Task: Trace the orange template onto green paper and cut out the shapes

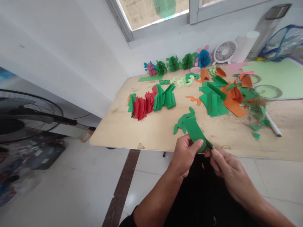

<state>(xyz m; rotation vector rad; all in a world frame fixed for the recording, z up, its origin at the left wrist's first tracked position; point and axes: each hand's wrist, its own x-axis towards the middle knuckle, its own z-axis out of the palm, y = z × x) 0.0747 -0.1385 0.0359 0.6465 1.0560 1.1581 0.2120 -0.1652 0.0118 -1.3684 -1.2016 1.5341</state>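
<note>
My left hand (186, 153) pinches a strip of green paper (194, 128) just off the table's front edge. In my right hand (222, 160) is a pair of scissors (208, 144), closed around by the fingers, with the dark blades at the lower right edge of the green paper. The scissors' handles are mostly hidden by the hand. Behind the strip, curved green paper cutouts (182, 122) lie on the table. A small orange cutout (194, 100) rests farther back.
Folded red papers (143, 105) and green papers (165, 97) stand in a row at left. Green and orange sheets (214, 99), scraps (258, 110) and a white marker (273, 124) lie at right. Paper figures (174, 63) and a small white fan (224, 51) line the wall. A large fan (30, 116) stands left.
</note>
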